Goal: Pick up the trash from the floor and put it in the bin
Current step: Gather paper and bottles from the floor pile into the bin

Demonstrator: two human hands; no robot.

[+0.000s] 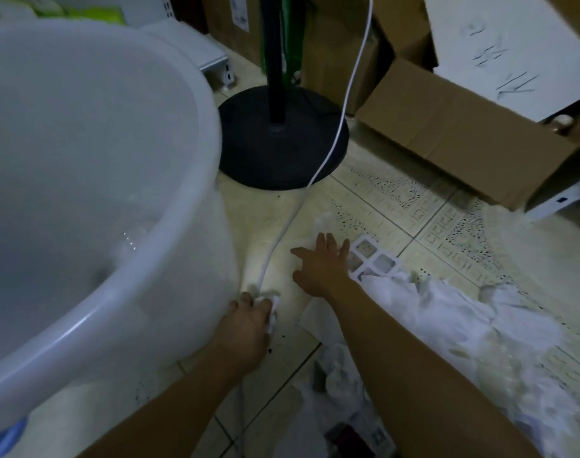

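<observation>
A large translucent white bin (123, 266) fills the left of the view. My left hand (245, 328) is low beside the bin's wall and grips a small crumpled white scrap (272, 314) on the floor. My right hand (321, 262) reaches forward with its fingers spread above the tiles, just short of a crumpled white tissue (325, 221). Beside its fingers lies a white cut-out cardboard piece (372, 257). A heap of white paper and plastic wrap (463, 322) stretches along the right of my right forearm. More crumpled trash (339, 368) lies under that arm.
A black round stand base (282, 140) with a black pole stands behind the bin. A white cable (315, 180) runs over the base down to the floor near my left hand. Open cardboard boxes (463, 133) sit at the back right on the patterned tile floor.
</observation>
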